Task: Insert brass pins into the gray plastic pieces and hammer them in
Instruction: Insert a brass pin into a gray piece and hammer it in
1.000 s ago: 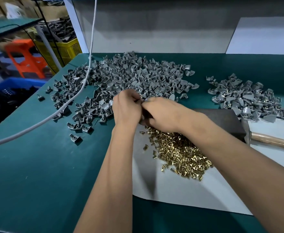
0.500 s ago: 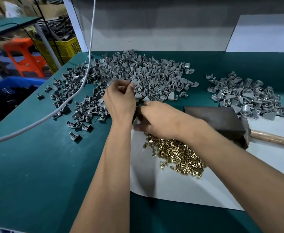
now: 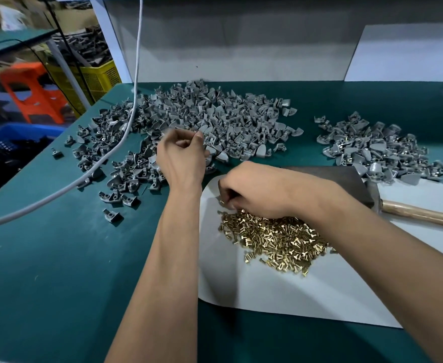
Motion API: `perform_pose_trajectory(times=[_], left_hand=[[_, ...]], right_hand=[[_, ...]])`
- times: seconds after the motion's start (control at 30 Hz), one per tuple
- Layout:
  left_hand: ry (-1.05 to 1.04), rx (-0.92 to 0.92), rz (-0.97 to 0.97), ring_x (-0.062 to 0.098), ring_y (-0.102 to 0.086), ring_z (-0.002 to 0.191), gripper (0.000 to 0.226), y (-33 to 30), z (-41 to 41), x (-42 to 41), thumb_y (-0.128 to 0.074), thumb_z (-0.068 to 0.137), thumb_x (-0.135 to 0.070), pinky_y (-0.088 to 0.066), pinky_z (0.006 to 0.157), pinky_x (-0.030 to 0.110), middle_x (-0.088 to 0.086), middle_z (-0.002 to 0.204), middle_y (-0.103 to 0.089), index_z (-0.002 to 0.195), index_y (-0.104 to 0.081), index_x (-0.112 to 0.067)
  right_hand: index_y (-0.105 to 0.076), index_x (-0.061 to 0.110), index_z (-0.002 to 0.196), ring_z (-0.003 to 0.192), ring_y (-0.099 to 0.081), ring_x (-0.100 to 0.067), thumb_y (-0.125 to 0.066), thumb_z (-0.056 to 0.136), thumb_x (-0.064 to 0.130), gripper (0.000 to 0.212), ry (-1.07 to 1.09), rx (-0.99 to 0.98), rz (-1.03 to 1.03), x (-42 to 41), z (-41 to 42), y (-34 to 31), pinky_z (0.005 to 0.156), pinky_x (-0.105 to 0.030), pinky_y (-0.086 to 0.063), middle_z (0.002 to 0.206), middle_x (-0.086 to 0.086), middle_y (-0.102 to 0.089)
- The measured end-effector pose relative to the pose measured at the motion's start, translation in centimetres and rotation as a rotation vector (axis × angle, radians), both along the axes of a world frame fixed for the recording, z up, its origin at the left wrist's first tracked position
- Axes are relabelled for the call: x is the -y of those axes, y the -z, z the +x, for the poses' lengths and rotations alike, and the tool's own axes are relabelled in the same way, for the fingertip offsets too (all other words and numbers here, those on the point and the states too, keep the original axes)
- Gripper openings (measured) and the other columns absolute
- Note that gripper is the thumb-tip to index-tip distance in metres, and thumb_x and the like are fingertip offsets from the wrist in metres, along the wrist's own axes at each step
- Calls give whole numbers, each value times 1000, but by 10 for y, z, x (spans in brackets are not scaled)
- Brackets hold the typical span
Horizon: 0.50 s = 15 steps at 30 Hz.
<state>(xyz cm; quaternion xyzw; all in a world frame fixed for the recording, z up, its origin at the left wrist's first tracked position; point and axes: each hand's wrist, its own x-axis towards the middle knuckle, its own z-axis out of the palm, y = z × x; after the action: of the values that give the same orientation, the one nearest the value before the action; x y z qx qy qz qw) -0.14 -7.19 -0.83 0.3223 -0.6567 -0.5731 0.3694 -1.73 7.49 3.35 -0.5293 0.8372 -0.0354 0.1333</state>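
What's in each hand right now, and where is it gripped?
Left hand: curled over the gray pieces, contents hidden. Right hand: fingertips pinching at the brass pins; a pin may be between them, too small to tell.

Your left hand (image 3: 182,155) and right hand (image 3: 251,191) are bare: you wear no gloves, rings or watch. Both your forearms are uncovered right down to the frame's lower edge, with no sleeve cuff showing on either.
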Motion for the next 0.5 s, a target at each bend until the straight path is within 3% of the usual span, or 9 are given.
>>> perform_pose_trajectory(times=[0.13, 0.23, 0.4, 0.5], left_hand=[[47, -10, 79, 11, -68, 53, 11, -2, 1, -4, -73, 91, -12, -54, 60, 29, 9, 81, -76, 89, -66, -3], [122, -40, 110, 11, -65, 50, 13, -4, 1, -12, -73, 92, -10, -48, 56, 28, 10, 86, -76, 83, -63, -9], [351, -140, 170, 11, -58, 50, 7, -10, -2, -44, -73, 92, -7, -46, 49, 23, 22, 91, -74, 88, -67, -5], [476, -157, 160, 13, -64, 58, 3, -11, -3, -72, -71, 94, -5, -49, 55, 21, 19, 90, -75, 91, -69, -6]], right_hand=[[-62, 26, 91, 76, -61, 1, -61, 100, 24, 9, 120, 136, -206, -21, -6, -19, 67, -18, -47, 86, 14, -65], [-64, 33, 87, 79, -62, 5, -67, 95, 30, 9, 219, 127, -419, -50, -17, -30, 72, -15, -49, 84, 17, -67], [-77, 31, 84, 74, -68, -2, -80, 86, 25, 8, 397, 127, -803, -106, -27, -19, 69, -11, -50, 80, 20, -73], [-79, 34, 86, 72, -71, -8, -80, 87, 19, 14, 492, 176, -938, -131, -29, 0, 68, -15, -54, 77, 13, -75]])
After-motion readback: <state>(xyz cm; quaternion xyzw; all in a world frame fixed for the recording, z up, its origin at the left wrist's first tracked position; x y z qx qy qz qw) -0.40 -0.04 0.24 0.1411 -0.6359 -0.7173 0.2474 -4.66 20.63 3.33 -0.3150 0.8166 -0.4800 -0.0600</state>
